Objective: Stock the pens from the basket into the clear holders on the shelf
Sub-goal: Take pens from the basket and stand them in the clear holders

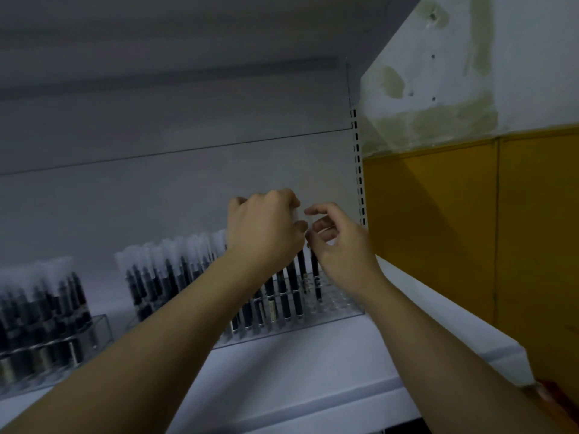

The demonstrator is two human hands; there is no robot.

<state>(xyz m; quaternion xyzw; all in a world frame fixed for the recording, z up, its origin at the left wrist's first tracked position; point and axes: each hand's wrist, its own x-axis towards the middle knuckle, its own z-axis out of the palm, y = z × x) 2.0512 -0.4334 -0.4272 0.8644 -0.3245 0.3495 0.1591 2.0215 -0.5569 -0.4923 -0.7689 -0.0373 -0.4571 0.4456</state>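
Observation:
A clear holder (pixel 341 311) stands on the white shelf (pixel 313 380) at its right end, filled on its left side with black pens (pixel 175 270) that have frosted white caps. My left hand (pixel 263 227) grips the caps of a bunch of pens above the holder's right part. My right hand (pixel 341 242) pinches the top of one black pen (pixel 315 274) that stands in the holder's right rows. The basket is out of view.
A second clear holder (pixel 100 330) full of black pens stands at the left of the shelf. A slotted upright (pixel 358 164) ends the shelf on the right, with a yellow and white wall (pixel 470 198) beyond. Another shelf hangs overhead.

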